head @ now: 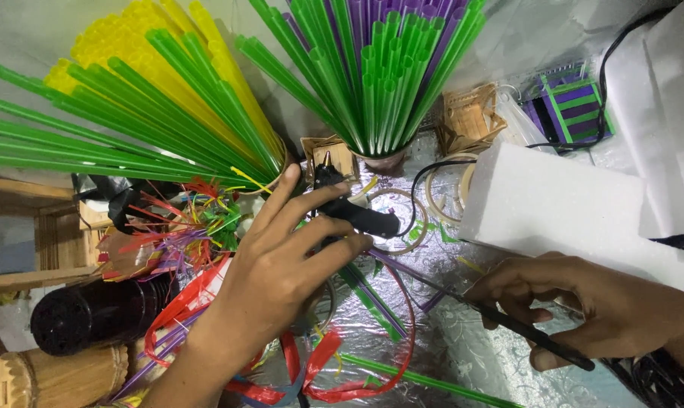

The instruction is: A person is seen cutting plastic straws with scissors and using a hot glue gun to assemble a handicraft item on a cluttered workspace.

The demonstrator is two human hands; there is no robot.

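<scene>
Under the left hand (281,264), a black glue gun (349,211) lies half hidden.

Glue gun (349,208) was black. Straws above glue gun (380,75) were bright green and purple. Straws left of glue gun (153,98) were green and yellow. Foam block right of glue gun (561,204) was plain white. Woven mat far right of glue gun (572,106) had purple and green stripes. Ribbon scraps below glue gun (327,363) were red. Sheet under glue gun (448,347) was shiny silver, crinkled. Thin stick in right hand (614,313) was black.
</scene>
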